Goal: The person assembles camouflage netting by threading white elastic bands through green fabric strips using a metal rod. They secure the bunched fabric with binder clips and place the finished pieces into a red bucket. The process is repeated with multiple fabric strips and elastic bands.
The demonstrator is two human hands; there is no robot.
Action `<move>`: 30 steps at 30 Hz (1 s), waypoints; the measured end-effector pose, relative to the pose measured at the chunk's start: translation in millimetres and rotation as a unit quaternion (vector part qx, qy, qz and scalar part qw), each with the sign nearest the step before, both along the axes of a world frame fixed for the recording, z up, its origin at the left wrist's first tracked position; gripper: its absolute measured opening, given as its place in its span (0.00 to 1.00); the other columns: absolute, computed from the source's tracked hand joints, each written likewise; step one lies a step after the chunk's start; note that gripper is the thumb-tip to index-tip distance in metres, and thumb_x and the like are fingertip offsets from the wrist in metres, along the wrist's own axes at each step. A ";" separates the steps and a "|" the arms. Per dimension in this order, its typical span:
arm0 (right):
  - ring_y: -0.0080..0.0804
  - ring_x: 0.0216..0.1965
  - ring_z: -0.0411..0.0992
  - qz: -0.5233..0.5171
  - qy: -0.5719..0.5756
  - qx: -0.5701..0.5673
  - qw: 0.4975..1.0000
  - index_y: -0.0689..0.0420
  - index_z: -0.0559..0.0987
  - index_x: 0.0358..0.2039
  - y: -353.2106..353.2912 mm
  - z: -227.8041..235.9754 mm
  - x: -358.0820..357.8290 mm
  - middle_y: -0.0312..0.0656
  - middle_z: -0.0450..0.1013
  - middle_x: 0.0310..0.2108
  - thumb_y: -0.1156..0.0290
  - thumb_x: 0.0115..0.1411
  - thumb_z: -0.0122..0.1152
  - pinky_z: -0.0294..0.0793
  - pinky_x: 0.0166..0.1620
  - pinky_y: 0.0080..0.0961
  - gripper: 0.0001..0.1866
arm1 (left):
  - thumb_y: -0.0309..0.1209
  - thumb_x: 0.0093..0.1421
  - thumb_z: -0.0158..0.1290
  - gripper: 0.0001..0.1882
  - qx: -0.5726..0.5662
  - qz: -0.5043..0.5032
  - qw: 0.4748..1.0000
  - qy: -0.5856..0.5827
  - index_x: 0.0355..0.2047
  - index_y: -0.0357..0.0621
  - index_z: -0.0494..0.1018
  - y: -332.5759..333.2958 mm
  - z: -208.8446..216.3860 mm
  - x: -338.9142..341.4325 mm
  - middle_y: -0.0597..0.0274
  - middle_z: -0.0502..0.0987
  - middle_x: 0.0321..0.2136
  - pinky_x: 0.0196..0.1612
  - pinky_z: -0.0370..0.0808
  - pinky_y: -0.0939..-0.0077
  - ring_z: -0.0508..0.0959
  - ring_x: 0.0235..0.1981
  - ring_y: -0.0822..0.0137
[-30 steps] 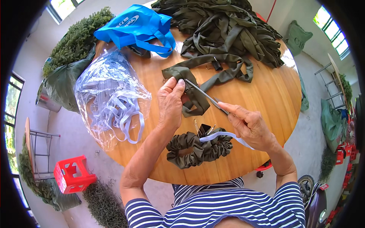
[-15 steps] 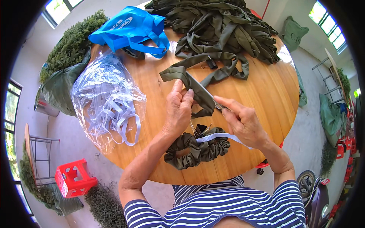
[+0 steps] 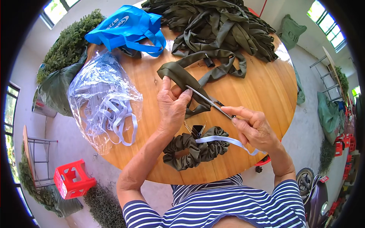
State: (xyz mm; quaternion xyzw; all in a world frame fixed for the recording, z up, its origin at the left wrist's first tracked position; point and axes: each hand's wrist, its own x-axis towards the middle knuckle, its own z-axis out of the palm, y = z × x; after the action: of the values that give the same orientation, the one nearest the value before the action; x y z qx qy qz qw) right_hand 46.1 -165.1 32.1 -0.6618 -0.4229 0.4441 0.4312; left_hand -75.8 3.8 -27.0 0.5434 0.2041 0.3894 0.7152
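As the left hand (image 3: 173,107) grips olive cloth (image 3: 182,78), forefinger extended, right hand (image 3: 254,126), fingers bent round metal tool (image 3: 208,101).

A flat, folded strip of smooth olive-green fabric (image 3: 180,76) lies aslant across the fingertips of the left hand (image 3: 172,110), its upper end bent over just beyond the index finger and its lower end drooping right of the thumb. A long, slim silver metal tool (image 3: 204,98) slants from beside the left thumb's tip to the gripping fingers of the right hand (image 3: 255,129). Below the fingers sits a ruched olive-green fabric loop (image 3: 190,161); from it a flat white elastic band (image 3: 235,141) curves rightward beneath the right hand's fingers.
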 end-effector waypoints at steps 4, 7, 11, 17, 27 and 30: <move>0.11 0.11 0.57 -0.014 -0.010 -0.004 1.000 0.62 0.68 0.49 -0.9 1.1 -1.2 0.28 0.61 0.12 0.76 0.59 0.42 0.58 0.17 0.12 0.17 | 0.14 0.52 0.44 0.22 0.035 0.016 0.999 0.002 0.48 0.39 0.56 -3.5 1.0 0.5 0.59 0.74 0.33 0.35 0.70 0.84 0.73 0.33 0.75; 0.11 0.11 0.57 -0.018 -0.007 0.013 1.000 0.63 0.68 0.49 0.1 -2.2 -3.0 0.28 0.61 0.12 0.76 0.59 0.42 0.58 0.16 0.12 0.16 | 0.13 0.51 0.44 0.24 0.038 0.009 0.999 -0.015 0.49 0.40 0.56 -3.3 0.2 1.4 0.58 0.73 0.35 0.33 0.70 0.84 0.74 0.33 0.74; 0.12 0.10 0.58 -0.039 -0.064 0.090 0.993 0.62 0.69 0.48 10.3 -20.8 -13.8 0.28 0.59 0.10 0.77 0.59 0.43 0.59 0.16 0.11 0.16 | 0.12 0.49 0.45 0.27 0.000 -0.007 0.999 -0.038 0.50 0.40 0.55 -5.5 -1.4 2.1 0.57 0.73 0.35 0.30 0.72 0.84 0.74 0.34 0.72; 0.19 0.18 0.62 -0.044 -0.126 0.087 0.987 0.60 0.67 0.49 24.2 -28.9 -14.3 0.40 0.67 0.20 0.76 0.58 0.45 0.64 0.24 0.16 0.17 | 0.13 0.48 0.49 0.30 -0.075 -0.086 0.993 0.011 0.51 0.41 0.54 -6.2 7.8 -2.0 0.56 0.73 0.37 0.33 0.73 0.82 0.74 0.36 0.70; 0.14 0.13 0.61 -0.007 0.058 0.056 0.997 0.59 0.65 0.51 41.4 -20.7 0.2 0.35 0.65 0.14 0.70 0.60 0.45 0.60 0.18 0.13 0.18 | 0.24 0.53 0.51 0.17 -0.218 -0.224 0.949 -0.044 0.44 0.39 0.65 20.8 2.4 -6.1 0.54 0.72 0.39 0.40 0.73 0.72 0.75 0.39 0.66; 0.11 0.13 0.58 0.009 0.099 0.009 0.995 0.60 0.63 0.52 37.4 -12.7 10.3 0.32 0.65 0.14 0.68 0.60 0.46 0.58 0.17 0.09 0.20 | 0.31 0.57 0.46 0.11 -0.193 -0.183 0.959 -0.094 0.38 0.38 0.68 29.3 -8.9 -5.4 0.53 0.73 0.38 0.41 0.73 0.68 0.75 0.39 0.64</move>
State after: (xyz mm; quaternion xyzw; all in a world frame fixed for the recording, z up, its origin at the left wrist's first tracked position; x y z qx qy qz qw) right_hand 56.3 -127.7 19.4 -0.6073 -0.3879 0.5075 0.4725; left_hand -81.2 33.2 -35.9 0.3838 0.1040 0.2545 0.8815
